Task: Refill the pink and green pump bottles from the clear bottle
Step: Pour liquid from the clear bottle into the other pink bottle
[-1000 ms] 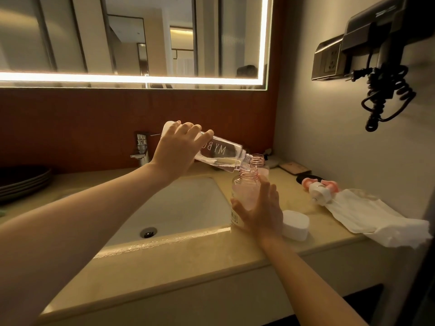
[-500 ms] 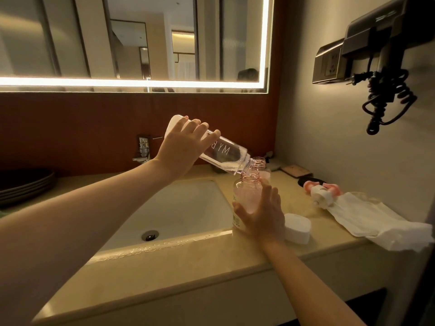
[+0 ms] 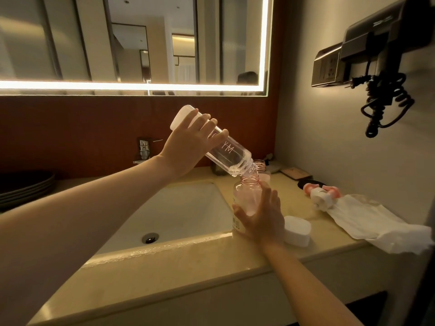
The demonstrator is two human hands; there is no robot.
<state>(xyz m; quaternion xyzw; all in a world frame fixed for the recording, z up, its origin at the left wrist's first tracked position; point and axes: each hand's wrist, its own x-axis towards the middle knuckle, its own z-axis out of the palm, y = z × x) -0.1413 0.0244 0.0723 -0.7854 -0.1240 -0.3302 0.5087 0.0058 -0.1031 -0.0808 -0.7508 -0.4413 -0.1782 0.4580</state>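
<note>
My left hand (image 3: 188, 147) grips the clear bottle (image 3: 231, 157) near its white base and tips it steeply, mouth down. Its neck meets the open neck of the pink bottle (image 3: 247, 196), which stands upright on the counter right of the sink. My right hand (image 3: 263, 216) wraps round the pink bottle's lower body. A second open bottle neck (image 3: 259, 164) shows just behind; its colour is unclear. Two removed pump heads (image 3: 321, 196) lie on the counter to the right.
A white sink basin (image 3: 179, 212) sits left of the bottles, with a chrome tap (image 3: 144, 149) behind. A white cap (image 3: 297, 230) lies beside my right hand. A white tissue (image 3: 376, 222) covers the counter's right end. A hair dryer (image 3: 381, 43) hangs on the wall.
My left hand has raised the clear bottle's base, tilting it from nearly level to steeply downward. My right hand and the pink bottle have stayed in place.
</note>
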